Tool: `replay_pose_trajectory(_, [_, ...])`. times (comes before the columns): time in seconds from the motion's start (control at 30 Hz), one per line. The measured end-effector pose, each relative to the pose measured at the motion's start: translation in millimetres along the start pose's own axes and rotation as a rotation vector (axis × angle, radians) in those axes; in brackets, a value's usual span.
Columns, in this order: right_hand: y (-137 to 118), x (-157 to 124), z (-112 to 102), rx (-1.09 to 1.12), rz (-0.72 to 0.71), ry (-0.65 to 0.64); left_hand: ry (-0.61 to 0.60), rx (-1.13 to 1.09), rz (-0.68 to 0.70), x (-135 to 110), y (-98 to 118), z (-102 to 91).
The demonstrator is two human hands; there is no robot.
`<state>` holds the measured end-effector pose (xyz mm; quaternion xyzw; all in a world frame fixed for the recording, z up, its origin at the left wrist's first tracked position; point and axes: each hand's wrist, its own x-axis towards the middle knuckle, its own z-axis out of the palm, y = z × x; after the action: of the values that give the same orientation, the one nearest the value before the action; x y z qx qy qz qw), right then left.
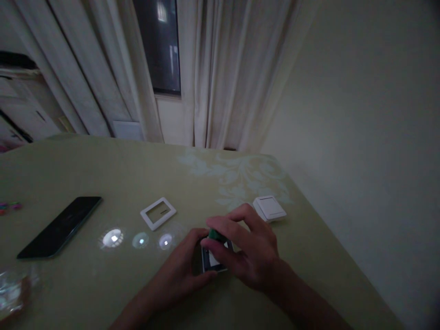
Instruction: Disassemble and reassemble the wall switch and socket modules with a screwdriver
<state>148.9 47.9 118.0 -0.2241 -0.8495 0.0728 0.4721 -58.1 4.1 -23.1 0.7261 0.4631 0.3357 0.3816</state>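
Note:
Near the table's front, my left hand is closed around the side of a small square switch body with a dark rim and a whitish face. Over that body, the thumb and fingers of my right hand pinch a small green piece with a dark lower part. Its kind is hard to make out, and my fingers hide where it meets the body. A white rectangular cover frame lies to the left of my hands. Behind my right hand sits a white wall switch.
A dark flat phone-like slab lies on the left of the pale green table. Clear plastic wrapping is at the lower left, with small colourful bits farther back. A wall borders the right side; curtains hang behind.

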Motion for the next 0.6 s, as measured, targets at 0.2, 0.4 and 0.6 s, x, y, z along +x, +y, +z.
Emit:
replay_pose_trajectory(0.2, [6.6, 1.6, -0.1, 0.343, 0.061, -0.167, 0.018, -0.025, 0.005, -0.6, -2.4, -0.5])
replay_pose_trajectory(0.4, [6.4, 0.3, -0.4, 0.227, 0.072, -0.131, 0.027, -0.029, -0.002, 0.4, -2.8, -0.1])
replay_pose_trajectory(0.6, [9.3, 0.5, -1.8, 0.23, 0.099, -0.054, 0.026, -0.05, -0.006, 0.5, 1.0, -1.8])
